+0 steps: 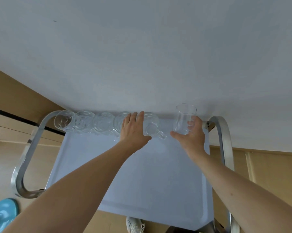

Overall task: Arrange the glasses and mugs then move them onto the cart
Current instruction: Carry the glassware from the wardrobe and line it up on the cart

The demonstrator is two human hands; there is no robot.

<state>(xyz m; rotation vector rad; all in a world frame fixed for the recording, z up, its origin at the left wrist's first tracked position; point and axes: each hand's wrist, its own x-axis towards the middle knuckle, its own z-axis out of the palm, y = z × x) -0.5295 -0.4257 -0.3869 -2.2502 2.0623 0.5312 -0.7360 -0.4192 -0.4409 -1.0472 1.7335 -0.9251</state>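
A: Start with the grip. What is each hand doing?

B: The right hand (191,133) holds a plain tall glass (184,119) near its base, thumb on the near side and fingers curled round the far side, seen through the clear wall. The glass stands nearly upright, leaning slightly, at the far right of the cart tray (141,174). Whether its base touches the tray, I cannot tell.

A: And the left?

B: The left hand (133,126) lies flat with straight fingers over the row, palm down, against a glass mug (152,127) whose handle points near and right. It grips nothing; it seems to be steadying or nudging the row.

A: Why the line along the far edge?

B: I judge it saves room: four patterned glasses (84,122) sit touching one another from the far left, then the mug, so the tall glass would fill the gap at the right end.

A: Materials?

B: All clear glass. The row pieces are short, round and cut with a pattern; the tall one is smooth, thin-walled and slightly flared, so likely slippery and easy to tip. The tray is smooth, pale blue with a raised rim, framed by curved metal handles (26,158). A white worktop (141,56) lies just beyond.
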